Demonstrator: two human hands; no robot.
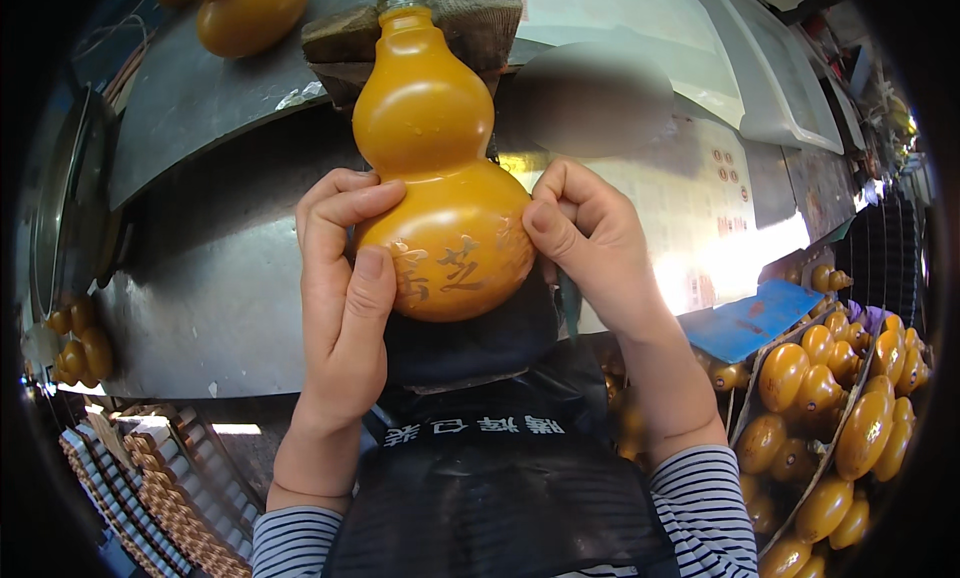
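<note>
A glossy orange-yellow gourd-shaped bottle lies tilted away from me, its clear glass neck resting on a wooden block. Brownish raised characters and wrinkled, shiny patches mark its wide lower bulb. My left hand is closed on the left side of that bulb, with the thumb near the characters and the fingers over the upper curve. On the opposite side, my right hand has its thumb and curled fingers against the bottle's edge. Whether a thin piece lies between those fingertips is hidden. A dark pad sits below the bottle.
More orange gourd bottles stand at the far left. Crates of similar bottles fill the lower right, near a blue sheet. Printed sheets and a white tray lie right. Woven strips are at lower left.
</note>
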